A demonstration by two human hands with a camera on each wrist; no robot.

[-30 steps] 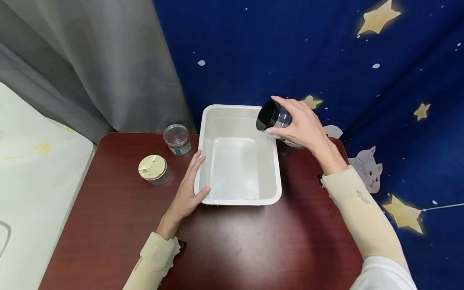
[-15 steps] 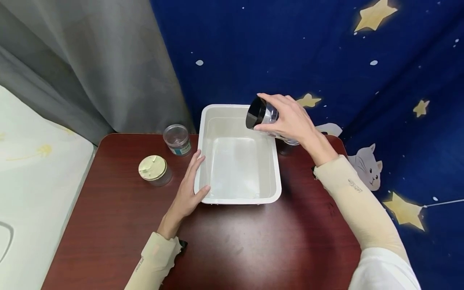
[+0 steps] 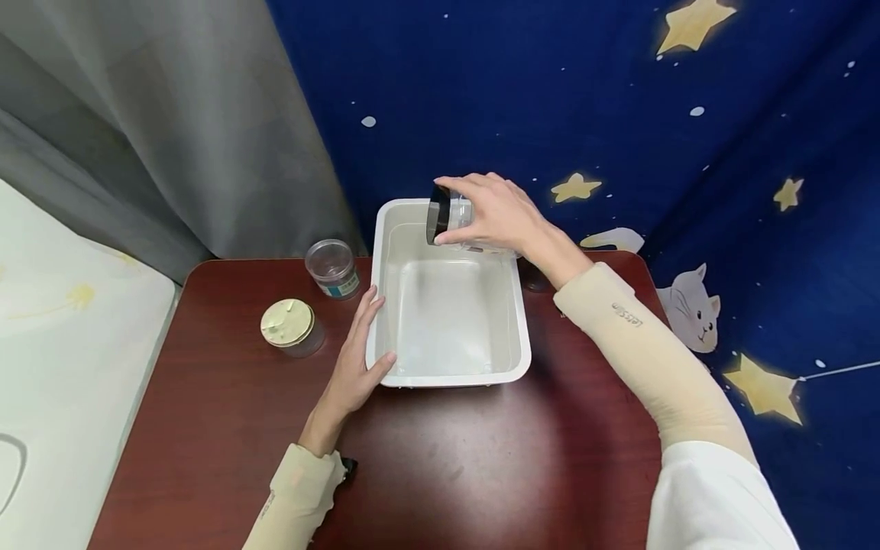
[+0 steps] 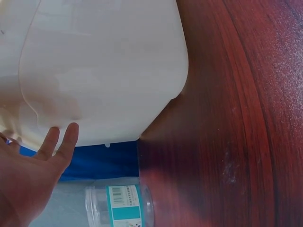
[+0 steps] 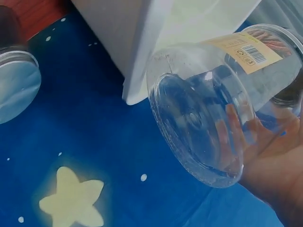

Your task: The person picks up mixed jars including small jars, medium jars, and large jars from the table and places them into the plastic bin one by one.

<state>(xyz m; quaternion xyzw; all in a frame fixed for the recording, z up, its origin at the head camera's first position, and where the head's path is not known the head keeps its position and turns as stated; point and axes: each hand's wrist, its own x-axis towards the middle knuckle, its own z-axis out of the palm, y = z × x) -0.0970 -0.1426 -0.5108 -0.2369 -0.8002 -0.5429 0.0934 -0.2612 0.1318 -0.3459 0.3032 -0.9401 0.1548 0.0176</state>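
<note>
Right hand (image 3: 498, 214) moved jar (image 3: 450, 218) left over tub (image 3: 381, 252), gripping; left hand (image 3: 357, 359) flat against tub.

a: what do you see on the dark red table (image 3: 447, 466)?

b: a white tub (image 3: 451, 376) stands in the middle. the left hand (image 3: 357, 359) lies flat against its left wall, thumb on the near left corner.

a: and the right hand (image 3: 498, 214)?

b: it grips a clear jar with a black lid (image 3: 447, 218), turned on its side over the far part of the tub, lid pointing left.

a: anything else?

b: left of the tub there is a jar with a gold lid (image 3: 289, 327), and just behind it an open clear jar (image 3: 332, 267). far behind hang a grey curtain (image 3: 172, 130) and a blue cloth with stars (image 3: 619, 99).
</note>
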